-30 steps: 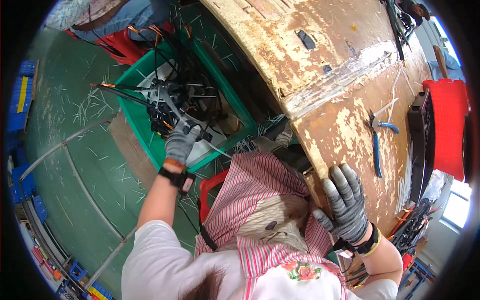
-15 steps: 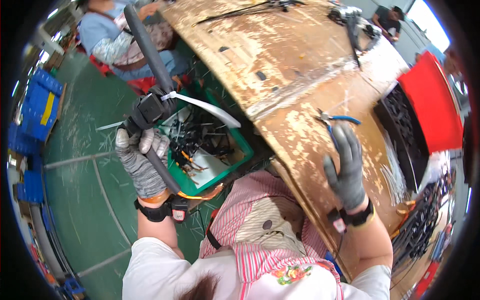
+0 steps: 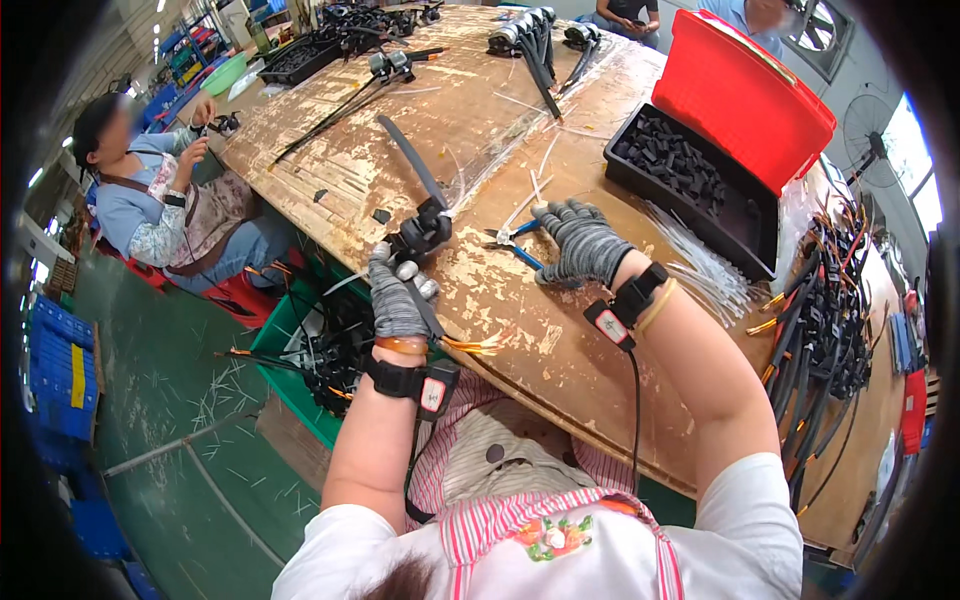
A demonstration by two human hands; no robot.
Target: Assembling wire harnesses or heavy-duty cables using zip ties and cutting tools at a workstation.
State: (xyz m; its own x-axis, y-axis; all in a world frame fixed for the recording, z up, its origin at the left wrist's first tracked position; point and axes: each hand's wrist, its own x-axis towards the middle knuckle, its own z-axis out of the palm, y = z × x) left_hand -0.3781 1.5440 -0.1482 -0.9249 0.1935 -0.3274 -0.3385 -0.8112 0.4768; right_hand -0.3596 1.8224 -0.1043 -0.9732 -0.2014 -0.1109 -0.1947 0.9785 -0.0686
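When comparing with half a second earlier, note black cable assembly (image 3: 426, 230) now over the near table edge (image 3: 545, 410) rather than over green bin (image 3: 305, 412), clasped in left gloved hand (image 3: 397, 295). Note also right gloved hand (image 3: 585, 245) at blue-handled cutters (image 3: 506, 237), too hidden to tell whether closed on them. Observe bare tabletop (image 3: 480, 300) between hands, bounded farther right by white strips (image 3: 705, 270) and black tray (image 3: 680, 210).

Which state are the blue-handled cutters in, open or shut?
Open: the cutters have their blue handles spread apart.
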